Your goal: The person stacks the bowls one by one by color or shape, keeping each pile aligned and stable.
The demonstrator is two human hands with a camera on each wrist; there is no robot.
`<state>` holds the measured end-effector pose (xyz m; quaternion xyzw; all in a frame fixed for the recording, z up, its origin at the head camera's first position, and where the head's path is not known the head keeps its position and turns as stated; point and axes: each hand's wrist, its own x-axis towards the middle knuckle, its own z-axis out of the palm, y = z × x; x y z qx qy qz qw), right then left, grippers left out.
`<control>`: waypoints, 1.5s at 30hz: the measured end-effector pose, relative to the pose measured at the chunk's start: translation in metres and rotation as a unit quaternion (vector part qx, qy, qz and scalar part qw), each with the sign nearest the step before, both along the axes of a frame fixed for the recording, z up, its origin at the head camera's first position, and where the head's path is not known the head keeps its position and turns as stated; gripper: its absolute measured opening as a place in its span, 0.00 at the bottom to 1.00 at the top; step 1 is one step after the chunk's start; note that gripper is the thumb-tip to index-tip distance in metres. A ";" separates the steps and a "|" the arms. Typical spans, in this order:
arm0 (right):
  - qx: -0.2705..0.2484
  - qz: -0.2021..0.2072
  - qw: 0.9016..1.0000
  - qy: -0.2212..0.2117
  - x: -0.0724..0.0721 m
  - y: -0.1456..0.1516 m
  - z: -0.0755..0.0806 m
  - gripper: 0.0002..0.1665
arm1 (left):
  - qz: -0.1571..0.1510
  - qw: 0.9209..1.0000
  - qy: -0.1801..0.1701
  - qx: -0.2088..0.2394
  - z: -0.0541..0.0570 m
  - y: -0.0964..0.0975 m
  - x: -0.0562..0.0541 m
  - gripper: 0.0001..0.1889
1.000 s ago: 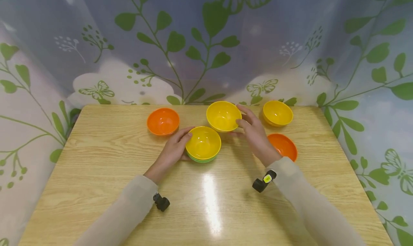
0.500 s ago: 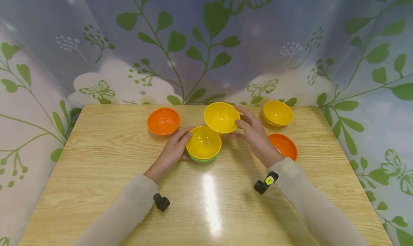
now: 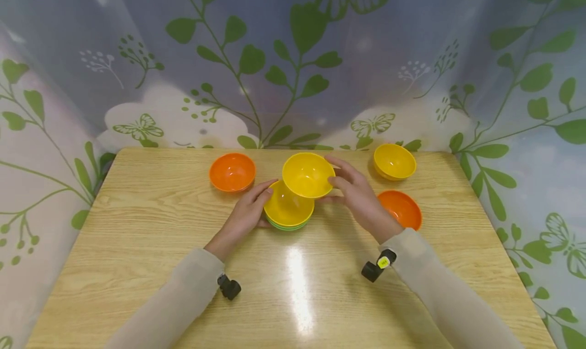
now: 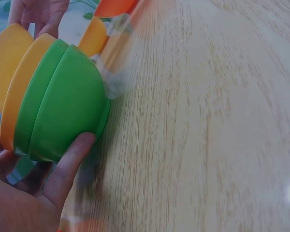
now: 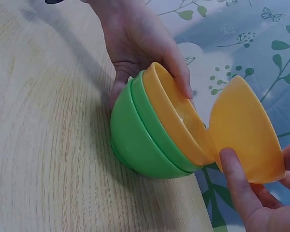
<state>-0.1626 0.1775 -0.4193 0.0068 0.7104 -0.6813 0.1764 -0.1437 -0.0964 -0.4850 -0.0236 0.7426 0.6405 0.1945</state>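
Near the middle of the table stands a stack: a yellow bowl [image 3: 286, 209] nested in two green bowls [image 5: 142, 130]. My left hand [image 3: 247, 206] grips the stack from its left side, with a finger low on the green wall in the left wrist view. Over the stack's far right part, my right hand [image 3: 359, 196] holds a second yellow bowl [image 3: 308, 175] by its right side. That bowl is tilted, and it hides part of the stack's rim in the head view. In the right wrist view its lower edge comes close to the stack's rim; contact is hard to tell.
An orange bowl [image 3: 232, 172] sits left of the stack towards the back. Another orange bowl [image 3: 400, 209] is partly hidden behind my right wrist. A further yellow bowl [image 3: 394, 162] stands at the back right. The wooden table [image 3: 151, 227] meets a patterned curtain [image 3: 220, 84] behind.
My right hand has brought its yellow bowl left and nearer to me, from behind the stack to over its far part. The left hand and the stack have stayed put.
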 end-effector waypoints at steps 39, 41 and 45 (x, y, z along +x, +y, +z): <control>0.039 0.069 0.996 0.031 0.011 -0.009 -0.005 0.35 | 0.000 1.000 0.009 0.009 -0.001 -0.002 0.001 0.27; 0.043 0.072 0.996 0.033 0.010 -0.009 -0.005 0.35 | -0.001 1.000 0.009 0.011 -0.001 -0.001 0.001 0.27; 0.052 0.079 0.995 0.038 0.010 -0.008 -0.007 0.35 | 0.000 1.000 0.006 0.010 -0.001 -0.001 0.001 0.27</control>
